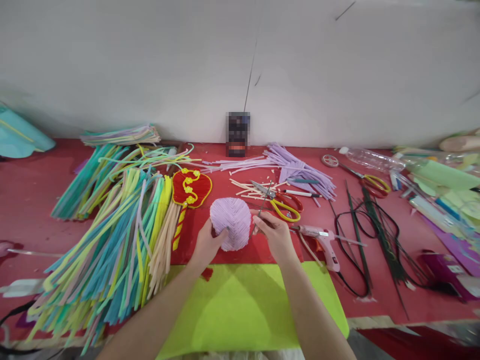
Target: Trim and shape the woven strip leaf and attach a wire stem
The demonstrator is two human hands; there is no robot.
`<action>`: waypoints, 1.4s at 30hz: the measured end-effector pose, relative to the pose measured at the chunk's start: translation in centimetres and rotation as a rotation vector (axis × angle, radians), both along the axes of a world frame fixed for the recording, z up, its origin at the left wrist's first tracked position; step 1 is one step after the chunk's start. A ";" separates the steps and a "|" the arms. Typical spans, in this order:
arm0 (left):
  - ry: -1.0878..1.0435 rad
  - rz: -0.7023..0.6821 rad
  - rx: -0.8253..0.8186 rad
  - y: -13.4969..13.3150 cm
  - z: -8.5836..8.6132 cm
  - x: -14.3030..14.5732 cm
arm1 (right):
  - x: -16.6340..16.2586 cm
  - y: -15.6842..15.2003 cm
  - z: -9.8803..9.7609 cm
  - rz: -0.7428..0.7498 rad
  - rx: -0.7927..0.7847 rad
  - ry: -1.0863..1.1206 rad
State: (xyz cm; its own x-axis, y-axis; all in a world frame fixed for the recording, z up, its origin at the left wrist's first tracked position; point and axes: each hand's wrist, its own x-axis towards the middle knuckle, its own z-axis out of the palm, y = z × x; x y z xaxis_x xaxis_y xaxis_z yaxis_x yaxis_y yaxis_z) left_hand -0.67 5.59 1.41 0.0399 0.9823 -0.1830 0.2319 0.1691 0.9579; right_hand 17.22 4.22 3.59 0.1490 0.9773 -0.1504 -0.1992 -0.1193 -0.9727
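My left hand [207,243] grips the lower left edge of a lilac woven fan-shaped piece [231,220], holding it above the red table [37,195]. My right hand [274,232] is closed at the piece's right edge, pinching a thin dark wire or needle-like tool [262,207] that slants up and to the right. A red and yellow fan-shaped ornament [190,188] with a striped handle lies just to the left of the lilac piece.
A big heap of coloured strips [112,240] covers the left. Yellow-handled scissors [279,200], a pink glue gun [322,240], lilac strips [300,170], dark wires [371,235] and a plastic bottle [371,159] lie right. A green sheet [243,310] lies in front.
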 end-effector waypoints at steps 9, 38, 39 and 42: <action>0.067 -0.025 0.043 -0.6 0.1 0.2 | 0.1 -0.2 -0.3 -0.009 -0.016 -0.102; -0.053 -0.218 0.325 -2.7 -0.1 0.5 | -1.5 -1.8 -0.7 -0.250 0.153 -0.354; -0.057 -0.248 0.308 -3.1 -0.3 0.6 | -1.8 -2.1 -0.7 -0.237 0.174 -0.411; -0.060 -0.226 0.352 -3.6 -0.7 0.7 | -2.7 -2.6 -0.7 -0.205 0.169 -0.403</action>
